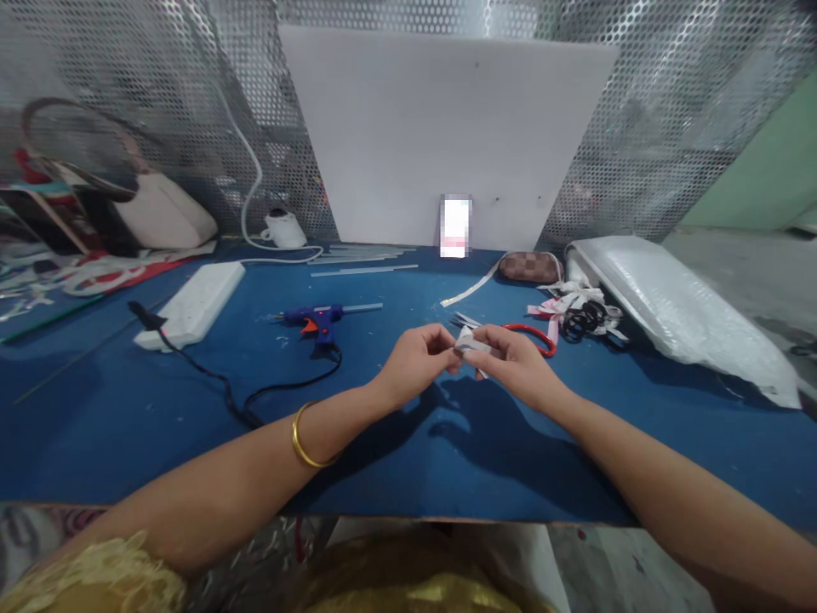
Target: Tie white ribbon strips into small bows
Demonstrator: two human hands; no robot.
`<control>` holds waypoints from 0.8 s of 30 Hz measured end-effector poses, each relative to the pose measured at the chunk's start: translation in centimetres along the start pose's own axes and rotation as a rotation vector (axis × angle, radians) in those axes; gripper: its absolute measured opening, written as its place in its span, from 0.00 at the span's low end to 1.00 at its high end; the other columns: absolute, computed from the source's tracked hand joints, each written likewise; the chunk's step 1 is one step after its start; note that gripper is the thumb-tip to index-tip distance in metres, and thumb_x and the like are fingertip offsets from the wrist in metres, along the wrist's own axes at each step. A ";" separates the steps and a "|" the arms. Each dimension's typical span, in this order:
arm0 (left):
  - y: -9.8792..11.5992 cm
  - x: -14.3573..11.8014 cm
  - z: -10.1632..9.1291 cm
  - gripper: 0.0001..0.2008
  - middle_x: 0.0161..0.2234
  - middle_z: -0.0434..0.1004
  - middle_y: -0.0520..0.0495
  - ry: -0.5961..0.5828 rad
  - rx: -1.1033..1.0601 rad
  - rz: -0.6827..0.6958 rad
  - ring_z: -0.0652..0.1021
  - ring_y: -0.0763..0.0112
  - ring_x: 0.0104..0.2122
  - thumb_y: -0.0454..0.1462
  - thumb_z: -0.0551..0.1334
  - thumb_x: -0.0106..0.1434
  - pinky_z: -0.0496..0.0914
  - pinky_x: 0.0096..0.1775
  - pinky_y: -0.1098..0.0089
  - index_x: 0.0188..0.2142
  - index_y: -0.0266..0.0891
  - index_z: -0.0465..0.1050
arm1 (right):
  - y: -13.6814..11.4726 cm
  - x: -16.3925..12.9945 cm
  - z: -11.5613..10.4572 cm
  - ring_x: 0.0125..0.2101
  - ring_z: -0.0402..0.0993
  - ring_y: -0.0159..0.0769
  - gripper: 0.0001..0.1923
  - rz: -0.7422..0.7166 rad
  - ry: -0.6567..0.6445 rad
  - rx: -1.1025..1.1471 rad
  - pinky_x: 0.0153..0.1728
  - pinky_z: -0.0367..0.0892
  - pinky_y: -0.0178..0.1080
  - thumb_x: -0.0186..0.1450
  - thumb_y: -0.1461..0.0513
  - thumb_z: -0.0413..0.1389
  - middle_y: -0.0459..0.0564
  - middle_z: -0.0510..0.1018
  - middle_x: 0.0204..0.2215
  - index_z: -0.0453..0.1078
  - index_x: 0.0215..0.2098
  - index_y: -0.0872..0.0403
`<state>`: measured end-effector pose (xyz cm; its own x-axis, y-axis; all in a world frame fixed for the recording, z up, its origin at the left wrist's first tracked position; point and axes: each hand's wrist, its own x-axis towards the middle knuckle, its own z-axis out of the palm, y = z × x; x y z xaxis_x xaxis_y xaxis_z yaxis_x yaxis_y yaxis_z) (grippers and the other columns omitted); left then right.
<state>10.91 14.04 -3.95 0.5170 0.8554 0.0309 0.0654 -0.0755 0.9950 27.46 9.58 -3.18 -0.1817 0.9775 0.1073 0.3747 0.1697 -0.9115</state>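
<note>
At the far left of the blue surface (77, 443), a pale handbag (169, 211) is standing behind a tangle of white and red strips. To its right, a white power strip (197, 302) is lying at a slant, with a black plug (148, 318) sitting on it. A small white item (285, 230) is resting near the back edge, beside a white cable. A blue glue gun (312, 315) is lying on its side, its nozzle pointing left, a clear stick jutting out of its rear and a black cord trailing from its handle. Behind it, several clear sticks (367, 271) are lying loose.

The left hand (414, 362), a gold bracelet (297, 438) circling its forearm, is pinching a folded white strip (469, 340) from the left; its grip is closing thumb against fingertips. The strip is being held just above the middle of the surface, between both hands. Behind, a phone (455, 226) is leaning upright against a white board (414, 128). The right hand (520, 366) is pinching the strip from the other side, its grip closing on it between thumb and fingers. Red-handled scissors (550, 342) are lying just behind that hand, partly hidden by it.

Farther right, a brown checked pouch (531, 267) is lying near a heap of ribbons and black bands (584, 322). A large white plastic bag (677, 298) is filling the right end.
</note>
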 end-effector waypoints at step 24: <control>0.0 0.0 -0.3 0.13 0.25 0.70 0.51 -0.138 -0.154 -0.154 0.73 0.72 0.28 0.41 0.68 0.49 0.67 0.31 0.71 0.30 0.35 0.69 | 0.2 -0.3 0.2 0.16 0.63 0.28 0.14 -0.062 0.115 -0.224 0.21 0.58 0.32 0.63 0.58 0.50 0.41 0.67 0.13 0.62 0.22 0.53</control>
<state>10.67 14.20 -3.89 0.6230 0.7722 -0.1248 0.0275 0.1379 0.9901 27.46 9.27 -3.49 -0.1107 0.9700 0.2164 0.5607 0.2408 -0.7922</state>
